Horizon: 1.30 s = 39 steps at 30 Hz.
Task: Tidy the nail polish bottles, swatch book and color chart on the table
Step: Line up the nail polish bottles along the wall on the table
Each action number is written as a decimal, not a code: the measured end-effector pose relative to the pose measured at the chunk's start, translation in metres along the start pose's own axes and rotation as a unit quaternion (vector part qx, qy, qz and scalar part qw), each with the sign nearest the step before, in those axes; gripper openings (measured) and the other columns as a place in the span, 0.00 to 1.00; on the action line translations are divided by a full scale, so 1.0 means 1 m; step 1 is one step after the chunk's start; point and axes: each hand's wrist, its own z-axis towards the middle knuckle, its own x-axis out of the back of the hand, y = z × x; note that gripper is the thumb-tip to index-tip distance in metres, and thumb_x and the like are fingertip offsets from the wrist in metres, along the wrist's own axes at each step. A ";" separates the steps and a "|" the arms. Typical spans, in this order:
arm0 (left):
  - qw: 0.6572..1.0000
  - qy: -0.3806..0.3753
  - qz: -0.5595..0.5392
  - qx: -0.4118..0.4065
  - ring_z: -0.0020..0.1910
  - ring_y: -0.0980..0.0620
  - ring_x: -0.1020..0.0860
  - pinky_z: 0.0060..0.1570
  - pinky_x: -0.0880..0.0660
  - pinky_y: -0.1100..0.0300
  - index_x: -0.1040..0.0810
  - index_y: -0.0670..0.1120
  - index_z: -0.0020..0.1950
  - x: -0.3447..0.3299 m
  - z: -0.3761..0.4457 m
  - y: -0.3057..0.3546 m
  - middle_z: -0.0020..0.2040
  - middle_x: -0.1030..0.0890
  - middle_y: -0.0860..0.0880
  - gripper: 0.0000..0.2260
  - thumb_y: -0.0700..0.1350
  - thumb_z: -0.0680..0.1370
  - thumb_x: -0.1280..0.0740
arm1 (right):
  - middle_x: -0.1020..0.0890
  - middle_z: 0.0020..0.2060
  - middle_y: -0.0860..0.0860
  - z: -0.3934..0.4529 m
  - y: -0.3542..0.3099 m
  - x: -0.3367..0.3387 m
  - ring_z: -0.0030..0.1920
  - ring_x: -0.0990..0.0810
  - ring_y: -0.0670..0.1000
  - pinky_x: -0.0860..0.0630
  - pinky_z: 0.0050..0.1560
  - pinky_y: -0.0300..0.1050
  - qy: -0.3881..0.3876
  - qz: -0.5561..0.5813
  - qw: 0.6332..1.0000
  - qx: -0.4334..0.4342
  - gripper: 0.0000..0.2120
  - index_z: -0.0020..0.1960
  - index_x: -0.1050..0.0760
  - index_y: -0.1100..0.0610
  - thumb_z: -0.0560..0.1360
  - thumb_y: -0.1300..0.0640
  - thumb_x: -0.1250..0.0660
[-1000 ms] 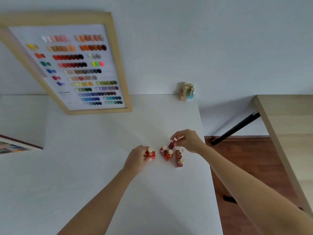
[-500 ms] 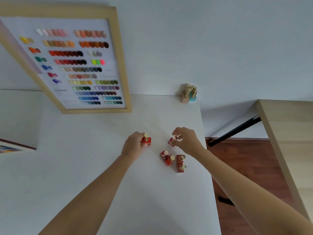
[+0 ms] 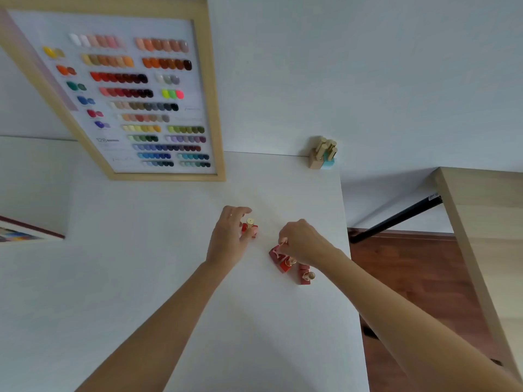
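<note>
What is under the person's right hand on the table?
Under the right hand stands a cluster of red nail polish bottles with gold caps on the white table. The hand covers some, so their count is unclear.

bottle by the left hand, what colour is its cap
Gold: the red bottle beside the left hand has a shiny gold cap, seen in the head view.

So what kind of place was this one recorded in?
Probably a nail salon or home manicure station: a framed color chart of polish swatches leans against the wall, red nail polish bottles sit clustered on the white table, and more gold-capped bottles stand at its far corner.
</note>
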 end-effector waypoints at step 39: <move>0.997 -0.066 0.020 0.026 0.53 0.50 0.24 0.52 0.22 0.57 0.32 0.46 0.64 0.004 -0.040 -0.017 0.60 0.28 0.46 0.27 0.38 0.68 0.25 | 0.18 0.44 0.58 -0.021 0.013 -0.019 0.42 0.20 0.58 0.28 0.37 0.44 0.112 -0.016 0.992 -0.049 0.10 0.53 0.21 0.58 0.74 0.63 0.36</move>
